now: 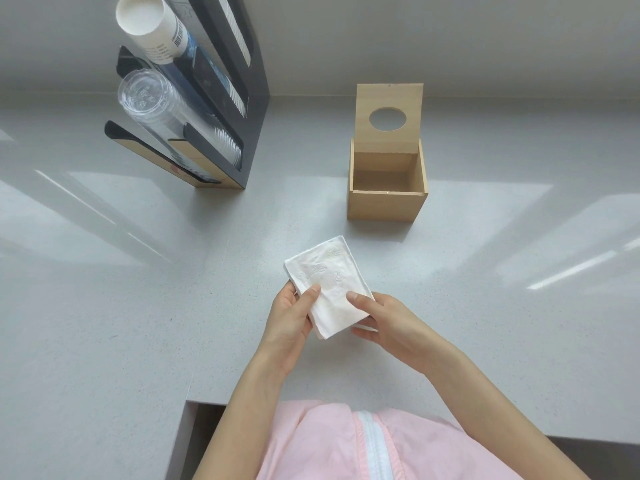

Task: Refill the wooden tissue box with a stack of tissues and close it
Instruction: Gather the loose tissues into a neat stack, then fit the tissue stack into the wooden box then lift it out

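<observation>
A white stack of tissues (329, 278) is held just above the grey counter, in front of me. My left hand (292, 315) grips its near left edge, thumb on top. My right hand (388, 320) grips its near right corner, thumb on top and fingers under. Beyond them, to the right, stands the wooden tissue box (386, 204) with nothing visible inside. Its hinged lid (389, 98) with a round hole is tipped up and back against the wall.
A dark cup dispenser (239, 98) stands at the back left, holding a paper cup stack (149, 27) and a clear plastic cup stack (162, 112). The counter's front edge (207, 402) has a step cut in near my body.
</observation>
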Motion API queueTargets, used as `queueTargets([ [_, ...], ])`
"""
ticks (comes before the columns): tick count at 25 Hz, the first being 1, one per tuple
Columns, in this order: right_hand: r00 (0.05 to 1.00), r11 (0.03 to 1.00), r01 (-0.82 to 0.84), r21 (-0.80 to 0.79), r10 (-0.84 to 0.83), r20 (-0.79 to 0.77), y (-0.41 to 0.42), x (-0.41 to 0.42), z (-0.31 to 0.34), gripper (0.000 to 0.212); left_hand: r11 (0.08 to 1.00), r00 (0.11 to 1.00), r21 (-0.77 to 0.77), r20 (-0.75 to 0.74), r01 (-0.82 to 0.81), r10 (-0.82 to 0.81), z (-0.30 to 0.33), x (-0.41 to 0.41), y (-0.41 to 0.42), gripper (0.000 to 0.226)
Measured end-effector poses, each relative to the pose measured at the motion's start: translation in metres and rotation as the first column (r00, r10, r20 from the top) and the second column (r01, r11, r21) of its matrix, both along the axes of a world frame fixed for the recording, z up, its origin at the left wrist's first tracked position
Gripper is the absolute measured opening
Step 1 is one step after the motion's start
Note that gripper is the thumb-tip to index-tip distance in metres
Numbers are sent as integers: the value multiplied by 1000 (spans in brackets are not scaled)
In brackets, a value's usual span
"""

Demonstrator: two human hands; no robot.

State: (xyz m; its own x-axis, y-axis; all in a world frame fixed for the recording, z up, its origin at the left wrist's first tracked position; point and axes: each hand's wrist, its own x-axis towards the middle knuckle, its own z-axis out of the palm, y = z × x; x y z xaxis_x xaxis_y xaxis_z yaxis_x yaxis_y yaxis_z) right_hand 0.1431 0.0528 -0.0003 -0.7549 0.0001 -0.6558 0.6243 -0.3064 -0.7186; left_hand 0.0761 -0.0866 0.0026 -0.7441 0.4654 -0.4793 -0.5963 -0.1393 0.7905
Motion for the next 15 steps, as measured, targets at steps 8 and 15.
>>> queueTargets([
  [8, 985, 987, 159, 6, -158, -75, 3, 2, -5, 13, 997, 997, 46, -26, -68, 70, 4, -1, 3, 18],
  [15, 977, 912, 204, 355, -166, -135, 24, 4, 11, 16, 980, 988, -187, -126, 64, -89, 7, -14, -3, 17],
])
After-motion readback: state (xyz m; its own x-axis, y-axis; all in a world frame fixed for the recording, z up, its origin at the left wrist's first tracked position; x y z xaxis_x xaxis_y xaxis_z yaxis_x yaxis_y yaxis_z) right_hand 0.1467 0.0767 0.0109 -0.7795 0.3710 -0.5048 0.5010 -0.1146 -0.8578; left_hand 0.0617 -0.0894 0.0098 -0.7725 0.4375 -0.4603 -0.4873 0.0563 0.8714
